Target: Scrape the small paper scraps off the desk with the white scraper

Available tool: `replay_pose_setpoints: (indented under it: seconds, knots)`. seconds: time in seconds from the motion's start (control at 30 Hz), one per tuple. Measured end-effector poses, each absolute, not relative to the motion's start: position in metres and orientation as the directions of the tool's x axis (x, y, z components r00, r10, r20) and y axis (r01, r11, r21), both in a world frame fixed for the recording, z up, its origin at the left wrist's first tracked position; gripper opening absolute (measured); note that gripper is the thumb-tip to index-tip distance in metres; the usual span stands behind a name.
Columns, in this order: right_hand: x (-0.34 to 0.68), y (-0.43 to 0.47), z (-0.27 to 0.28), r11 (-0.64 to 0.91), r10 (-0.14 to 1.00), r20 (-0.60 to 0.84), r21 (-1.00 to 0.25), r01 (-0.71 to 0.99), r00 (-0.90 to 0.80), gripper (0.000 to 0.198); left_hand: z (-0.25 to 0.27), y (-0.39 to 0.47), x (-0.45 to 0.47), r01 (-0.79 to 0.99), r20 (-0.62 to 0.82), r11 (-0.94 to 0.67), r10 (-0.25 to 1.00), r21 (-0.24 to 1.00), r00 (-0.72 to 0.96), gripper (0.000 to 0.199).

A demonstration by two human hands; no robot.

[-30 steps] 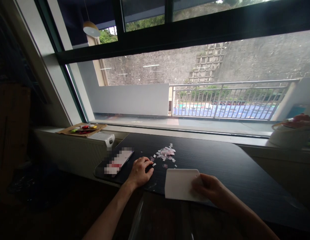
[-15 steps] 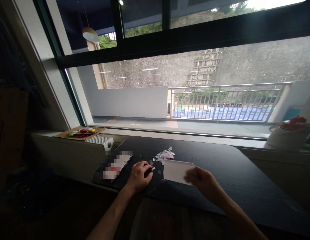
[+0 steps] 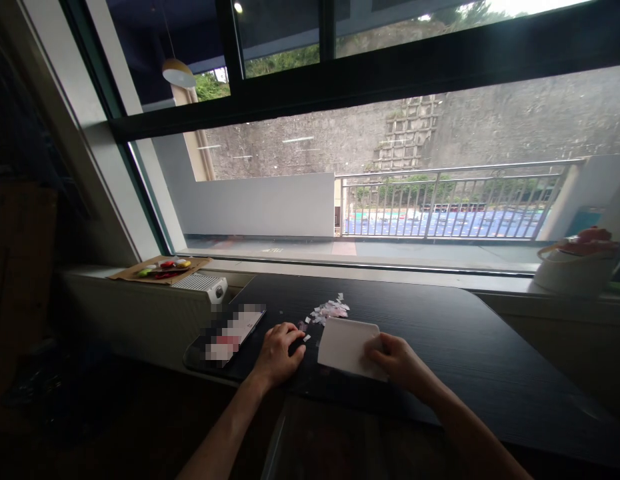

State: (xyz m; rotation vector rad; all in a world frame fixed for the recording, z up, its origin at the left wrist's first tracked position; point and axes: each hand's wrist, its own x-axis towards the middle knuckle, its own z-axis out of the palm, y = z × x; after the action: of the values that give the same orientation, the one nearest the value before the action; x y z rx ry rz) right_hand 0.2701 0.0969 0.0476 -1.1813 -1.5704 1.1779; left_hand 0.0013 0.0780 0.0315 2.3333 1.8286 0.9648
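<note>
My right hand (image 3: pixel 397 357) pinches the right end of a flat white card-like piece (image 3: pixel 345 343) with rounded corners and holds it tilted over the table. My left hand (image 3: pixel 280 350) rests on the dark table (image 3: pixel 415 320), its fingers bent but apart and the thumb spread away from them. Beside its fingertips lies a small white paper scrap (image 3: pixel 307 338). Just behind the white piece is a loose pile of small white and pinkish scraps (image 3: pixel 331 308), partly hidden by it.
Left of my left hand lies a phone-like flat object (image 3: pixel 235 333), its face pixelated. A radiator (image 3: pixel 140 313) stands by the table, with brown cardboard (image 3: pixel 160 269) and colourful items on its top. A white pot-like container (image 3: pixel 565 270) sits on the sill at right. Behind is a window.
My right hand has brought the white piece slightly left and towards me, tilting it a bit differently. The left hand and the scrap pile stay where they were.
</note>
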Motion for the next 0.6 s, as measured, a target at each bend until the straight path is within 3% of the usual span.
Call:
replay_pose_setpoints:
  seconds: [0.17, 0.37, 0.6]
  knots:
    - [0.254, 0.114, 0.051, 0.134, 0.973, 0.093, -0.973, 0.190, -0.211, 0.023, 0.032, 0.078, 0.001, 0.874, 0.450, -0.312, 0.884, 0.372, 0.124, 0.023]
    - [0.262, 0.100, 0.054, 0.046, 0.948, -0.024, -0.977, 0.210, -0.318, 0.023, 0.032, 0.079, 0.002, 0.874, 0.451, -0.306, 0.885, 0.378, 0.114, 0.025]
    - [0.282, 0.096, 0.051, 0.013, 0.967, -0.045, -0.974, 0.227, -0.250, 0.024, 0.033, 0.077, 0.003, 0.872, 0.445, -0.304, 0.888, 0.383, 0.114, 0.025]
